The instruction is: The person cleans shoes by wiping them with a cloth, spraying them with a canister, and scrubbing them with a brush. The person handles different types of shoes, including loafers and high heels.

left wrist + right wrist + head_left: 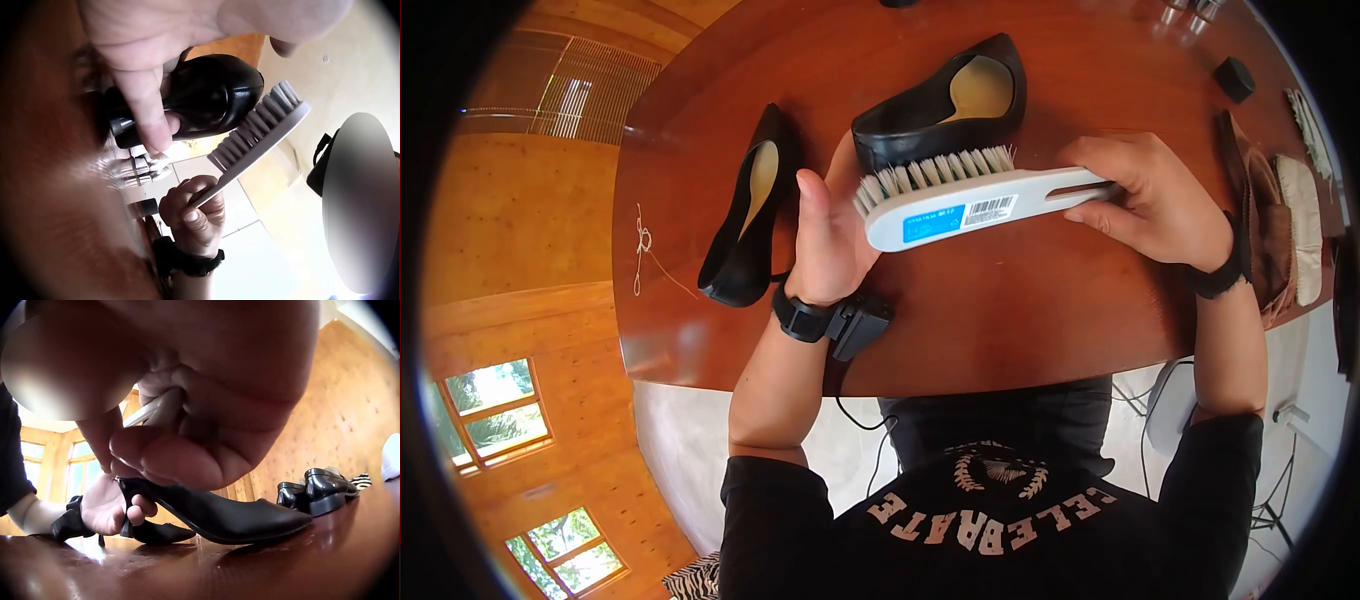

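My left hand (830, 240) grips a black high-heeled shoe (900, 115) by its heel, with the fingers curled round the heel in the right wrist view. The shoe's beige insole faces up in the head view, and its pointed toe (281, 515) reaches right in the right wrist view. My right hand (1145, 195) holds a white scrub brush (950, 212) by its slotted handle. The brush's pale bristles (253, 128) point towards the back of the shoe and overlap its edge in the left wrist view. A matching black heel (745, 220) stands left of my left hand.
A thin pale string (643, 245) lies near the left edge of the wooden table (1000, 330). At the right are a small black block (1235, 80), a brown cloth item (1265, 220) and a cream fuzzy piece (1305, 230). Black loafers (325, 490) show in the right wrist view.
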`<state>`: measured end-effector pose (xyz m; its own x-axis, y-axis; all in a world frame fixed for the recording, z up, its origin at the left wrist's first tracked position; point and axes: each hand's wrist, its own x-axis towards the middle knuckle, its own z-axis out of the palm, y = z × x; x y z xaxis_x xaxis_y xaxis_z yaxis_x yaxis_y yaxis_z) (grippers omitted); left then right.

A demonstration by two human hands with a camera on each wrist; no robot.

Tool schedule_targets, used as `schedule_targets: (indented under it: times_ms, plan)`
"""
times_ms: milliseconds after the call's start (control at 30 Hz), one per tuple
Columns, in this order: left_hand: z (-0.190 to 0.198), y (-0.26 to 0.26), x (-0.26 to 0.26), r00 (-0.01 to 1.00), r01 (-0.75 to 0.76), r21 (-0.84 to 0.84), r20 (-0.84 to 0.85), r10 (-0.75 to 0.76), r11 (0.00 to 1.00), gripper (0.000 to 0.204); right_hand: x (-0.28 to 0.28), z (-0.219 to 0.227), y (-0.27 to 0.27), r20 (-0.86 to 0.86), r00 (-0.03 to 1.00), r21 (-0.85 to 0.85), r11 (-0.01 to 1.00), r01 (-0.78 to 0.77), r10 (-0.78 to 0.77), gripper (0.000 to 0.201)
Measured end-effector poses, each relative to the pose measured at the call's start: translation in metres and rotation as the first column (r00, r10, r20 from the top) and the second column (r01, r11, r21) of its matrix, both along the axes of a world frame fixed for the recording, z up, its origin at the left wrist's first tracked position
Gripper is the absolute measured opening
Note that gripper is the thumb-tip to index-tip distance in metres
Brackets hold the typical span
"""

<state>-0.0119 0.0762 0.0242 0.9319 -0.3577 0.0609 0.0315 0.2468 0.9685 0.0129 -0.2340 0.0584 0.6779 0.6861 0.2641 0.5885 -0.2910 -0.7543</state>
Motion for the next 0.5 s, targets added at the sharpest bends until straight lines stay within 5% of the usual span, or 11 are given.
schedule_targets:
  times_ms: [500]
  plan:
    - [0.006,-0.001,0.005,0.997,0.021,0.078,0.073,-0.027,0.997,0.104,0.007,-0.011,-0.001,0.162,0.986,-0.144,0.989,-0.017,0.041,0.021]
